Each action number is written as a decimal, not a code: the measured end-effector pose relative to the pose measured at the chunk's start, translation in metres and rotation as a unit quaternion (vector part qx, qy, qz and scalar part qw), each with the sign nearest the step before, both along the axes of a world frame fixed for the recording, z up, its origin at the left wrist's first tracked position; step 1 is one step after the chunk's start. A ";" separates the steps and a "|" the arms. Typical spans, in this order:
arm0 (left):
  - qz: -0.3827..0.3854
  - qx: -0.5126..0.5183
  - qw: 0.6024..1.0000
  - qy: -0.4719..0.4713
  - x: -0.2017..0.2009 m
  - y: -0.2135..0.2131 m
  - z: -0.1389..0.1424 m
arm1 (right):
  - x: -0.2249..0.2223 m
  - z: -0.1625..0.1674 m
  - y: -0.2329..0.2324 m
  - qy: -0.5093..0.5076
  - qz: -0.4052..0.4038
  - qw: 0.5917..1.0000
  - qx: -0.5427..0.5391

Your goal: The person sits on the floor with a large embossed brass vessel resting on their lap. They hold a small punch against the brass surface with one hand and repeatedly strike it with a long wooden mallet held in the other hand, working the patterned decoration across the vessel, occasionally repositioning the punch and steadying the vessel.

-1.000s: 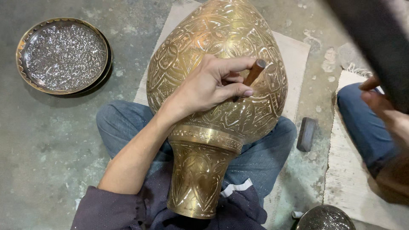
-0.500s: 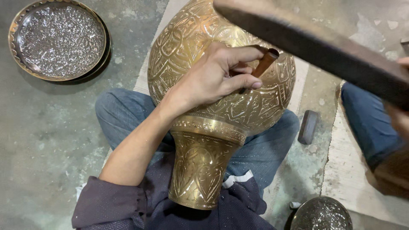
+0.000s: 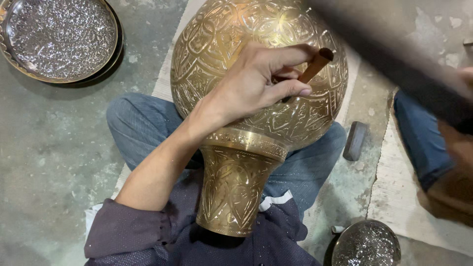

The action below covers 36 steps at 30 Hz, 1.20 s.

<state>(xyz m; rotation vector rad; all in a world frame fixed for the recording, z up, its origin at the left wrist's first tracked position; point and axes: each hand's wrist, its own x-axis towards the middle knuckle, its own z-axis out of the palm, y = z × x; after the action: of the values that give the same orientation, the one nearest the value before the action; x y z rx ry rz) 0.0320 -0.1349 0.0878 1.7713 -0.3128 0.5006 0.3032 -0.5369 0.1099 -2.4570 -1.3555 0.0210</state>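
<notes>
Far left, toward the floor's upper-left corner, a hammered metal tray (image 3: 59, 37) lies flat on the concrete floor (image 3: 44, 148), well apart from the work. At centre, a large engraved brass vase (image 3: 256, 113) lies on its side across the seated person's lap, its bulbous body pointing away and its flared neck toward the torso; the crossed legs appear to cradle it so that it cannot roll. A pale mat (image 3: 170, 74) lies under it on the floor. The left hand (image 3: 251, 86) rests on the upper curve of the vase, fingers closed narrowly around a short chisel (image 3: 313, 69) whose tip is hidden behind the fingers; this grip seems meant to steady the tool against the metal. To the right, a dark blurred bar, apparently a hammer (image 3: 394, 74), crosses the view above the chisel. The right hand (image 3: 460, 143) is at the right edge, blurred; whether it grips the bar cannot be told. A small dark block (image 3: 355, 140) lies beside the knee, and a second hammered bowl (image 3: 367, 245) sits near the floor's lower-right corner.
</notes>
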 end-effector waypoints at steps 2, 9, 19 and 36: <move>0.010 0.019 1.000 -0.004 0.000 -0.001 -0.001 | 0.003 0.000 -0.005 0.012 0.080 0.996 0.044; 0.013 0.015 0.998 -0.053 0.004 -0.004 -0.006 | -0.008 -0.005 -0.018 -0.045 -0.007 0.999 -0.007; 0.048 0.044 0.995 -0.082 0.002 -0.007 -0.004 | -0.018 -0.007 -0.019 -0.056 -0.056 0.997 -0.013; 0.004 0.071 0.997 -0.038 0.007 -0.009 -0.005 | -0.141 0.041 0.014 -0.024 -0.149 0.989 -0.011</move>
<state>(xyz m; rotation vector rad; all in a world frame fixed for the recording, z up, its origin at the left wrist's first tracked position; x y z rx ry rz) 0.0394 -0.1437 0.0827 1.8940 -0.4026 0.5654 0.1620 -0.5226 0.1510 -2.6682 -0.9972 -0.0951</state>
